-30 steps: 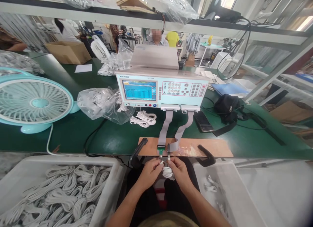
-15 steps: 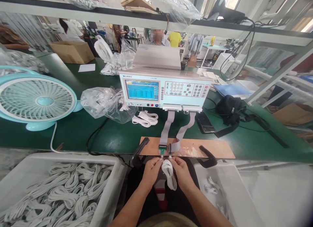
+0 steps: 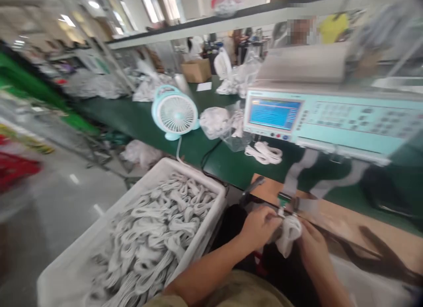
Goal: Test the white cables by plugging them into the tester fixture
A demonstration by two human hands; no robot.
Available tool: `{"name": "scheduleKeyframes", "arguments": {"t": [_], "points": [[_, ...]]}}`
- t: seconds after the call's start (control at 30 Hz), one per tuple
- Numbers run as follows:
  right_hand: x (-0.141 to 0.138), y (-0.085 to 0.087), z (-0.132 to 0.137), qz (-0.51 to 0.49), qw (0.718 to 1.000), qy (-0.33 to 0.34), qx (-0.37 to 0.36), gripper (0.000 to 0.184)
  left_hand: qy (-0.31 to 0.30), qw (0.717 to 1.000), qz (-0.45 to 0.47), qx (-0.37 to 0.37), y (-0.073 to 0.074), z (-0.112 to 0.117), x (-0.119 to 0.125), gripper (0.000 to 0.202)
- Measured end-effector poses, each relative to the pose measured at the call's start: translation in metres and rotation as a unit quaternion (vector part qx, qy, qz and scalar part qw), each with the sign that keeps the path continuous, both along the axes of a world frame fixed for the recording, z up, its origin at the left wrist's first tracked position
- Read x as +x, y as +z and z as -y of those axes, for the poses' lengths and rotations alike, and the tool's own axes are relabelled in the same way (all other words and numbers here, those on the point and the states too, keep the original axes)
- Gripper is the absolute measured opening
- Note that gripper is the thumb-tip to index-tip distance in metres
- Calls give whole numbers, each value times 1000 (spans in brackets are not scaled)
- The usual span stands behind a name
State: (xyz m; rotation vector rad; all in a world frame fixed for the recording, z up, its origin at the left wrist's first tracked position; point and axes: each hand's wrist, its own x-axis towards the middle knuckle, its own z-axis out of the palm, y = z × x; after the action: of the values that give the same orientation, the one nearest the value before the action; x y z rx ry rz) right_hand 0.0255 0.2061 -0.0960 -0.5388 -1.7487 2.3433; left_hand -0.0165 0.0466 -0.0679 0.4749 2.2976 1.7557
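- Holding white cable [image 3: 288, 237] between left grip [image 3: 261, 228] and right grip [image 3: 312, 243]: left pinched on it, right blurred, can't tell.
- Likely plugging in; green connector [image 3: 283, 202] just beyond left grip; next needs straight alignment.

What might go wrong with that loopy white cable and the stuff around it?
The white cable hangs between the left hand and right hand, close to the green connector; a careless tug might strain the connector, though blur hides whether they're joined.

Loops heaped in the white bin might tangle if one is pulled out.

The fan has a cord reaching the table edge beside the bin, so it could get snagged.
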Motion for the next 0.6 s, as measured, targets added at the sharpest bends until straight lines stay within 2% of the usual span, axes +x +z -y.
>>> {"name": "scheduleKeyframes", "arguments": {"t": [0.07, 0.1, 0.17, 0.23, 0.3, 0.33, 0.37, 0.43, 0.47, 0.53, 0.6], "points": [[-4, 0, -3, 38, 999, -30, -9, 49, -5, 993, -102, -53, 21, 34, 2, 24], [-5, 0, -3, 53, 998, -34, -19, 52, 14, 984, -152, -88, 26, 55, 2, 21], [-5, 1, -5, 65, 996, -38, -47, 57, 41, 959, -194, -200, 21, 104, 1, 20], [-5, 0, -6, 69, 994, -36, -73, 59, 56, 946, -193, -254, -2, 155, -2, 24], [-4, -1, -6, 72, 993, -37, -83, 61, 32, 935, -161, -314, -33, 201, -3, 41], [-4, -2, -6, 72, 993, -37, -84, 61, -11, 911, -123, -393, -48, 219, -3, 56], [-4, -2, -6, 69, 994, -36, -83, 61, -47, 891, -92, -442, -60, 233, -3, 60], [-5, -2, -6, 61, 995, -31, -75, 59, -101, 869, -63, -480, -75, 252, -2, 60], [-5, -2, -6, 59, 995, -29, -73, 58, -116, 869, -47, -479, -78, 257, -1, 60], [-5, -2, -6, 56, 996, -21, -69, 54, -129, 878, 0, -462, -78, 262, -2, 63], [-5, -4, -6, 46, 997, -13, -66, 53, -117, 892, 33, -436, -75, 260, -4, 62]]}}
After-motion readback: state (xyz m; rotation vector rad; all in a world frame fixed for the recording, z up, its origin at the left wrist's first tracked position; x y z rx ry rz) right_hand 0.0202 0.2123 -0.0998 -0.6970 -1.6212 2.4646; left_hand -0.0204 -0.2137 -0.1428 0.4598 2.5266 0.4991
